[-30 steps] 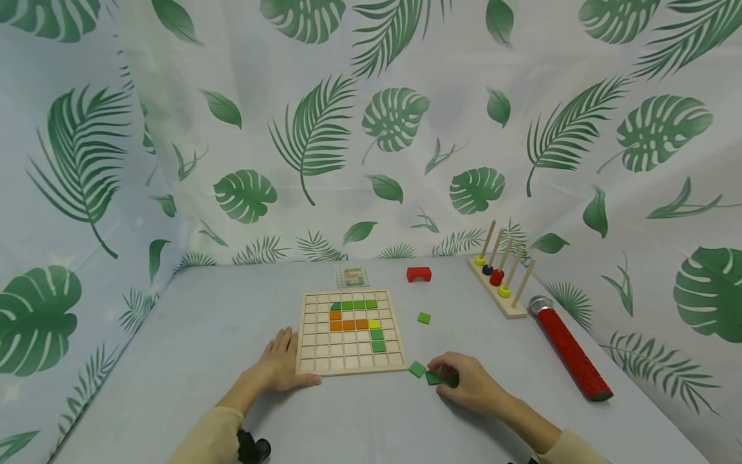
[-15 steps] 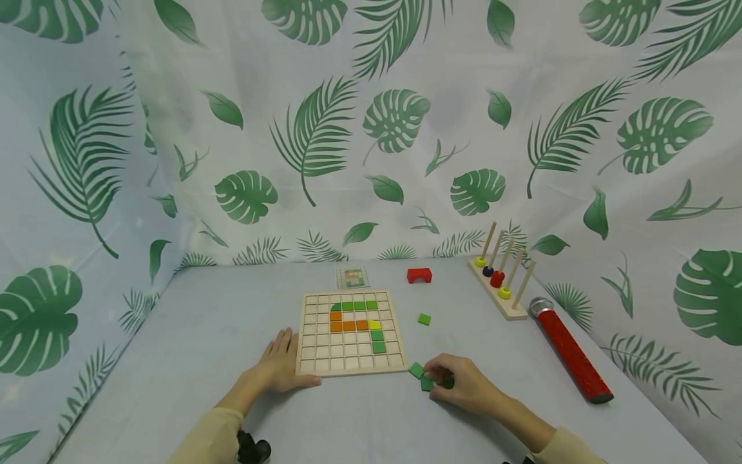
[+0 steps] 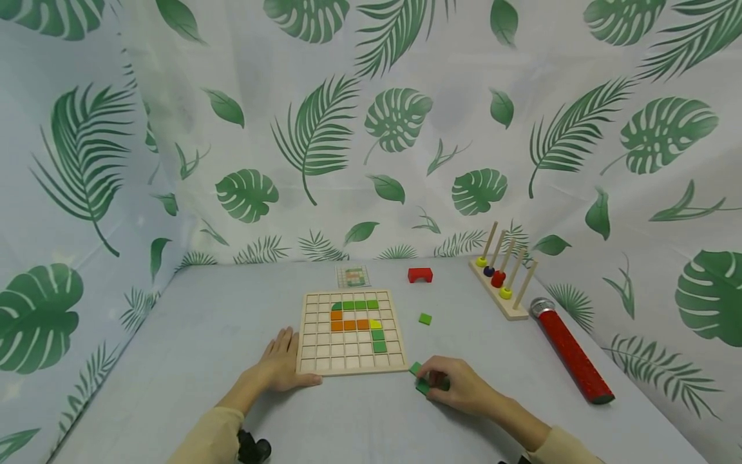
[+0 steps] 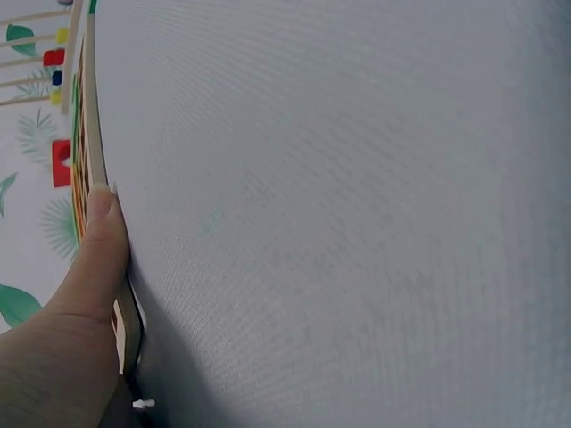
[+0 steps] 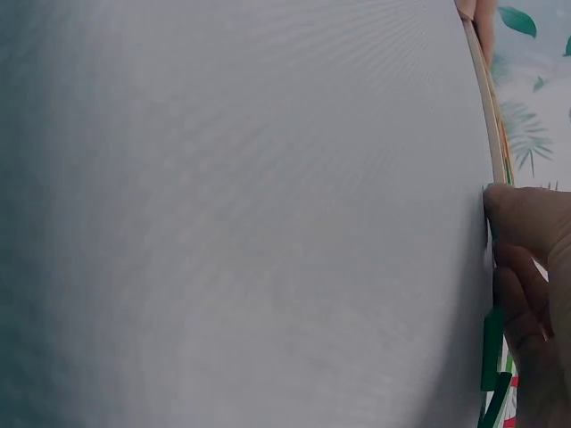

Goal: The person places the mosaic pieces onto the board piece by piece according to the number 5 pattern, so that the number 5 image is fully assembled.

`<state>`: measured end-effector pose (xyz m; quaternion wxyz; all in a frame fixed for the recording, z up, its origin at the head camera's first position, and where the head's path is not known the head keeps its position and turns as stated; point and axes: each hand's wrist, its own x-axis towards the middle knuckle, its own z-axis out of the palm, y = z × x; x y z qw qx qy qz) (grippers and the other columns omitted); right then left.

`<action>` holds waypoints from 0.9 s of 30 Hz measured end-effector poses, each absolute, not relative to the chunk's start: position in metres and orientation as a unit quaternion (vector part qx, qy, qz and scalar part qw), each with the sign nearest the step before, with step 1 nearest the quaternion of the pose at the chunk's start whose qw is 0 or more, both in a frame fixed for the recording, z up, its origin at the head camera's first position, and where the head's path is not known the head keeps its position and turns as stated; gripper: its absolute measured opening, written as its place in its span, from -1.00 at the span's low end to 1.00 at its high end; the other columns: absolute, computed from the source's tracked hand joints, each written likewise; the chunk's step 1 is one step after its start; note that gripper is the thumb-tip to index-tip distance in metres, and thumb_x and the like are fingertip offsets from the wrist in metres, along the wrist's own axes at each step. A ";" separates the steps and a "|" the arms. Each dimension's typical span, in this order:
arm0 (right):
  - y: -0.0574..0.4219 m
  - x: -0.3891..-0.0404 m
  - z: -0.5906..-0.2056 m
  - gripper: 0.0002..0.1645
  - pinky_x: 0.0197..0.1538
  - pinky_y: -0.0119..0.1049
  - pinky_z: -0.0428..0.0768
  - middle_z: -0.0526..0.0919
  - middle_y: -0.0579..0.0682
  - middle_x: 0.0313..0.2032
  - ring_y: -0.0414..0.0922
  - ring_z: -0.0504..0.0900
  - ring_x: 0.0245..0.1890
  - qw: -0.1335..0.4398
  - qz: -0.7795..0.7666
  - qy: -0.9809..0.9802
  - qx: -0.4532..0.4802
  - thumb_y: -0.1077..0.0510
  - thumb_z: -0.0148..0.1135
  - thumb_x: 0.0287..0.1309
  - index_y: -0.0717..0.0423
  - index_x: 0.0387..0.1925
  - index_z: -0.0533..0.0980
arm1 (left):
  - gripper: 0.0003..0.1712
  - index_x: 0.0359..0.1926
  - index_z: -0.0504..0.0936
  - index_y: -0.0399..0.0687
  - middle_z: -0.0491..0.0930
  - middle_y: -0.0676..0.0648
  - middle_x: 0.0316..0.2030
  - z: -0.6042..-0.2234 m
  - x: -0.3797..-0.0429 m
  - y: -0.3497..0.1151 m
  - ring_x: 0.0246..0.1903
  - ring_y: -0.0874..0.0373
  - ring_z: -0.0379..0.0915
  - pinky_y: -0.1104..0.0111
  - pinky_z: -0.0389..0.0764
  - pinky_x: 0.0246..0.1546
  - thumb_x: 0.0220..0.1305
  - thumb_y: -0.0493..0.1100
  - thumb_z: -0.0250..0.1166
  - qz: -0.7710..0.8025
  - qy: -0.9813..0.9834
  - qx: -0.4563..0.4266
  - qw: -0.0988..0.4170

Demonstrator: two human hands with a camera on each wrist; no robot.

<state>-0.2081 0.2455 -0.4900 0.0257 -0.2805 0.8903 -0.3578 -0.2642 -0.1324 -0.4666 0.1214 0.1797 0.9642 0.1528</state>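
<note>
A wooden grid board (image 3: pixel 324 362) lies on the table with green, orange and yellow tiles in some cells. My left hand (image 3: pixel 282 367) rests at its front-left corner, fingers straight along the left side, thumb (image 4: pixel 100 232) along the front edge. Just off the front-right corner, my right hand (image 3: pixel 460 385) pinches a dark green tile (image 3: pixel 422 387) between thumb and fingers. Another green tile (image 3: pixel 415 368) lies beside that corner, partly covered by the fingers. More green pieces (image 5: pixel 492 349) show under the right hand in the right wrist view.
A light green tile (image 3: pixel 425 319) lies right of the board. Behind it are a pattern card (image 3: pixel 353 277) and a red arch block (image 3: pixel 420 275). A peg stand with beads (image 3: pixel 510 308) and a red microphone (image 3: pixel 570 351) stand along the right side.
My right hand has moved slightly left, sliding the dark green tile closer to the board's front-right corner. The left hand and board have stayed put.
</note>
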 end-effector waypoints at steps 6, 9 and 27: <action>0.244 -0.208 -0.489 -0.66 -0.25 -0.40 0.56 0.57 -0.26 -0.29 -0.29 0.53 -0.34 0.037 -0.360 0.888 -0.283 0.20 0.41 -0.01 -0.04 -0.14 0.56 | 0.31 0.37 -0.05 -0.52 -0.16 -0.49 0.37 -0.464 -0.263 -0.132 0.37 -0.33 -0.29 -0.10 -0.14 0.31 0.00 0.39 0.30 0.153 0.964 0.181 0.118; 0.243 -0.208 -0.489 -0.66 -0.25 -0.41 0.54 0.57 -0.27 -0.28 -0.29 0.51 -0.33 0.046 -0.358 0.890 -0.280 0.19 0.40 0.00 -0.07 -0.14 0.56 | 0.31 0.37 -0.06 -0.52 -0.17 -0.49 0.37 -0.464 -0.263 -0.132 0.37 -0.33 -0.29 -0.09 -0.14 0.32 0.00 0.39 0.30 0.155 0.964 0.180 0.119; 0.238 -0.224 -0.474 -0.65 -0.18 -0.32 0.56 0.60 -0.20 -0.25 -0.23 0.53 -0.25 -0.036 -0.335 0.890 -0.306 0.24 0.42 -0.04 0.07 -0.15 0.56 | 0.29 0.37 -0.06 -0.51 -0.17 -0.48 0.37 -0.465 -0.265 -0.132 0.37 -0.33 -0.29 -0.09 -0.15 0.32 0.01 0.38 0.30 0.164 0.962 0.182 0.119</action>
